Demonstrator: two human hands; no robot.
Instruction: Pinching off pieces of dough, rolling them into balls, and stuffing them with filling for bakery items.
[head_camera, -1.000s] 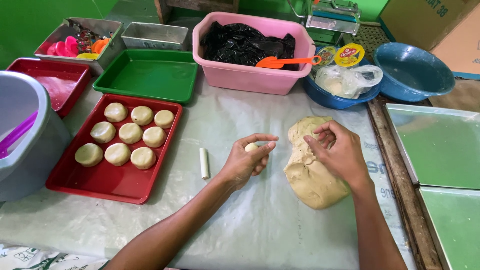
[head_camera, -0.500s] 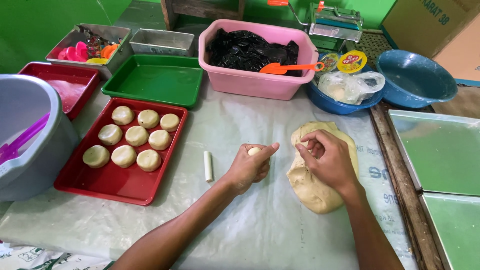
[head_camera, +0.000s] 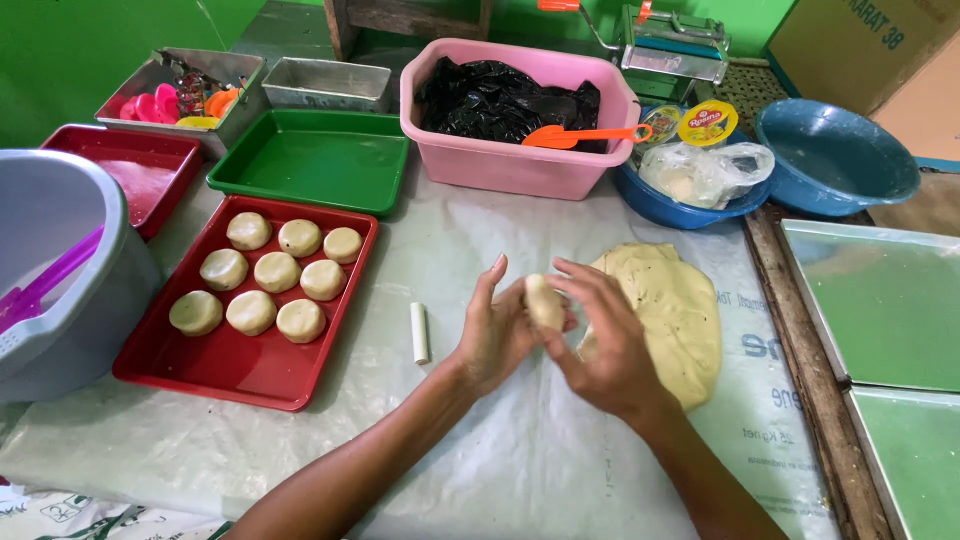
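A small pale lump of dough (head_camera: 543, 300) sits between my two hands above the table. My left hand (head_camera: 492, 335) cups it from the left with its fingers raised. My right hand (head_camera: 605, 345) presses on it from the right with curled fingers. Just right of my hands, a large flat slab of the same dough (head_camera: 675, 305) lies on the plastic sheet. To the left stands a red tray (head_camera: 245, 365) holding several round flattened dough pieces (head_camera: 276, 271). A short white stick (head_camera: 420, 332) lies between the tray and my left hand.
Along the back are a green tray (head_camera: 315, 160), a pink tub (head_camera: 520, 165) with black plastic and an orange scoop (head_camera: 580, 135), blue bowls (head_camera: 835, 155) and metal tins (head_camera: 325, 85). A grey bucket (head_camera: 60, 270) stands far left. Green-lined baking trays (head_camera: 880, 300) lie right.
My right hand has left the large dough slab and come to the small lump held in my left hand. Both hands now hold it together, a little nearer to me.
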